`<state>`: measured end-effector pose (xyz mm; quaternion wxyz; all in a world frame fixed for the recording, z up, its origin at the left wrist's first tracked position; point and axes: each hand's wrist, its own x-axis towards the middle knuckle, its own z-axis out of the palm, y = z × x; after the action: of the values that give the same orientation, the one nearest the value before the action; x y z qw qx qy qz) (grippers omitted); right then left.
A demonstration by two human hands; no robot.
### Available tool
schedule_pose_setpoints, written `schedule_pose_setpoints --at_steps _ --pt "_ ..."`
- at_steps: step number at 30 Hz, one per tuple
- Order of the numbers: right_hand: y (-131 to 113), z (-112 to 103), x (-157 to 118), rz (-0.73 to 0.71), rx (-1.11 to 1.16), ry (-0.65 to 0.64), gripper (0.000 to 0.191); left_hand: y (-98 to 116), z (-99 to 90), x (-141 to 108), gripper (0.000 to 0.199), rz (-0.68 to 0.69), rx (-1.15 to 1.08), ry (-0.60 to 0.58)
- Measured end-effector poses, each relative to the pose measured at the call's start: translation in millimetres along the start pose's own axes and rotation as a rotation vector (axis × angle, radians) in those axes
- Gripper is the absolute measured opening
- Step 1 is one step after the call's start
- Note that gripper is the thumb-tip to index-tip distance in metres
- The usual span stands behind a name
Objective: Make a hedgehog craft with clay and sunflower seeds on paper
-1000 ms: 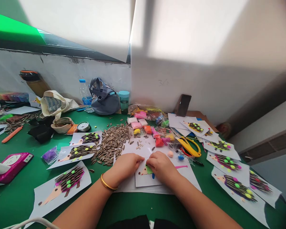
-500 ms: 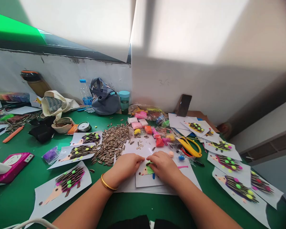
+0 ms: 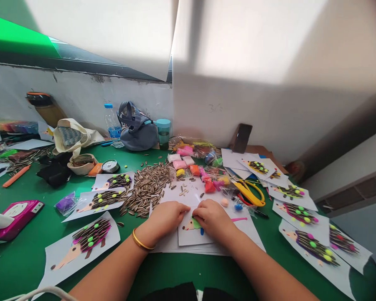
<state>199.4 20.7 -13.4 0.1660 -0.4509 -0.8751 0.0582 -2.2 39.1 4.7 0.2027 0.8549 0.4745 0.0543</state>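
Note:
A white card (image 3: 188, 239) lies on a stack of paper in front of me, bearing a clay hedgehog with a peach head (image 3: 188, 225), a green body (image 3: 196, 223) mostly under my fingers, and a blue foot (image 3: 202, 231). My right hand (image 3: 215, 219) is closed in a pinch over the green clay, on a sunflower seed that its fingertips largely cover. My left hand (image 3: 167, 221) rests at the card's upper left with its fingers curled together; whatever they hold, if anything, is hidden. Beyond it spreads a heap of sunflower seeds (image 3: 148, 188).
Finished hedgehog cards lie left (image 3: 81, 246) and right (image 3: 313, 251). Bagged coloured clay (image 3: 194, 170), yellow-handled scissors (image 3: 249, 194), a blue clay lump (image 3: 238, 207) and a pink strip (image 3: 239, 219) lie nearby. A phone (image 3: 242, 138), cup (image 3: 163, 133) and bag (image 3: 138, 131) stand along the wall.
My right fingers have drawn together and pressed down on the green clay, covering most of the seed that showed at the fingertips before. My left hand has barely moved.

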Motion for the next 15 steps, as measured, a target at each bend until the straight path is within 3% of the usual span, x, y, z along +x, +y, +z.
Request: schedule_pose_setpoints --at_steps 9,15 --pt "-3.3 -3.0 -0.8 0.017 0.003 -0.012 0.013 1.0 -1.7 -1.4 0.035 0.003 -0.018 0.001" --pt "3.1 -7.7 -4.9 0.053 0.060 0.037 0.027 1.1 -4.8 -1.3 0.035 -0.041 -0.152 0.027"
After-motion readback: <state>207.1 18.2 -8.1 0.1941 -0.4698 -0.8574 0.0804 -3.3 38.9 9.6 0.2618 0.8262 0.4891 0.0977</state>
